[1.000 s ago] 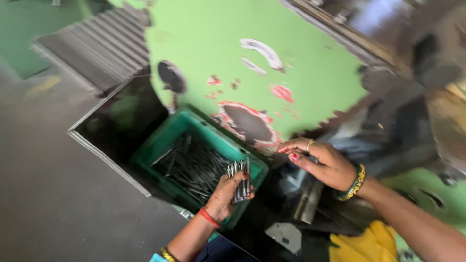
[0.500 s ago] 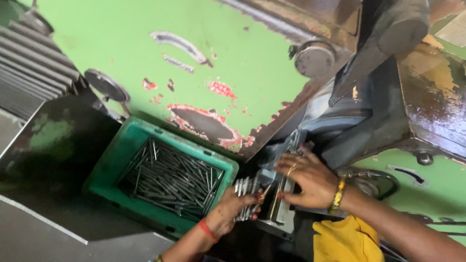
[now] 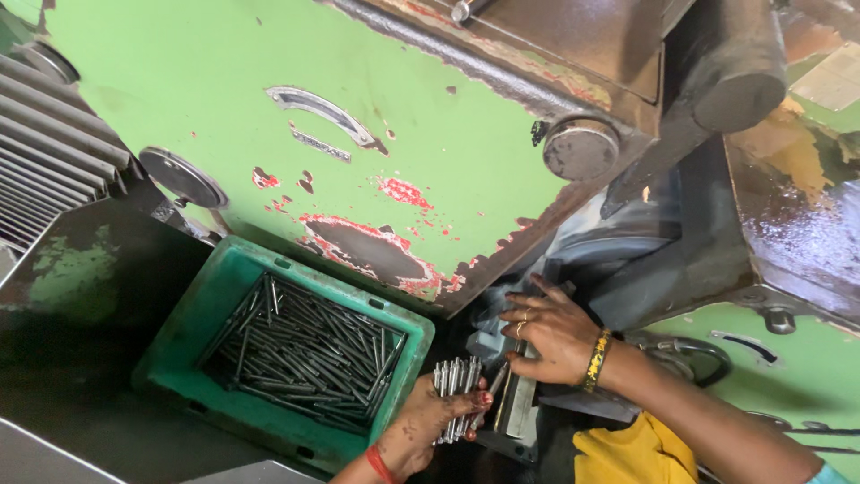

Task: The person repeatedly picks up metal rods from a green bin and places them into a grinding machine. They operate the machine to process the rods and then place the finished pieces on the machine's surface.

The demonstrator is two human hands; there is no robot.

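— What's behind it all?
— A big green machine body (image 3: 430,134), paint chipped to red and rust, with a round metal cap (image 3: 580,148).
— And left?
— Grey ribbed grille (image 3: 54,175), dark oily metal ledge (image 3: 81,296), daylight gleaming top right.

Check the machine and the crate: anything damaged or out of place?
The green machine panel has chipped paint, with red and dark patches above the crate. The rods lie jumbled inside it; none spilled.
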